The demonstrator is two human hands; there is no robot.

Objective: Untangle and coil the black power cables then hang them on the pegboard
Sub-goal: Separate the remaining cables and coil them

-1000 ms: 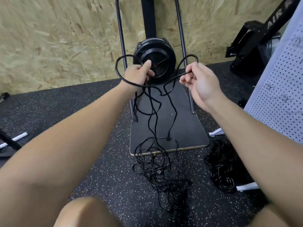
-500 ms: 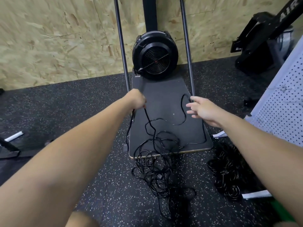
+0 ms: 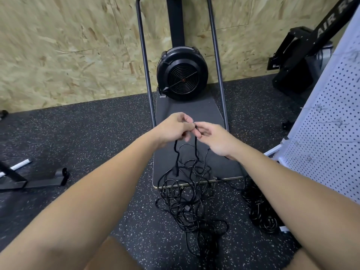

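The left hand (image 3: 176, 128) and right hand (image 3: 211, 140) met fingertip to fingertip, each pinching a black cable (image 3: 176, 152) strand. The strands hung toward 6 o'clock into the tangled pile (image 3: 187, 199) on the floor. The pegboard (image 3: 331, 117) stood at 3 o'clock.

Left hand (image 3: 173, 128) and right hand (image 3: 211, 138) pinch a black cable (image 3: 195, 141) above the tangled pile (image 3: 187, 193)

Even indoor light, wide-angle bending edges, perhaps slight blur.
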